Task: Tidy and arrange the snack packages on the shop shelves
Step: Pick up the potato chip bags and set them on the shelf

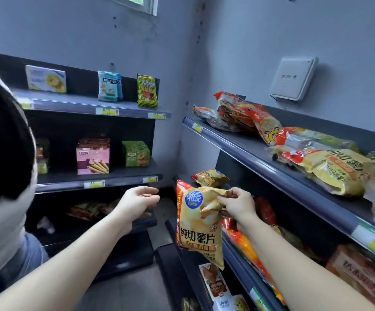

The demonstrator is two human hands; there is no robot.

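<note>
Fingers of the right hand (236, 205) pinch the crinkled top corner of a yellow chip bag (199, 223), which hangs puffy and glossy below them, in front of the right-hand shelving. The left hand (137, 200) hovers beside it, fingers loosely curled round nothing, with open air between its fingertips and the bag. Just above the pinching fingers a smaller matching bag (210, 177) lies on the middle shelf (245, 250). Higher up, crumpled foil bags (316, 153) sprawl across the top right shelf (271, 162) and crowd its rounded lip. Beyond the left fingers stand a pink box (93, 157) and a green box (136, 153).

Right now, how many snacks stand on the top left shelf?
3: white-and-yellow cardboard box left, blue plastic bag middle, green-and-yellow plastic bag right; more may hide behind.
</note>
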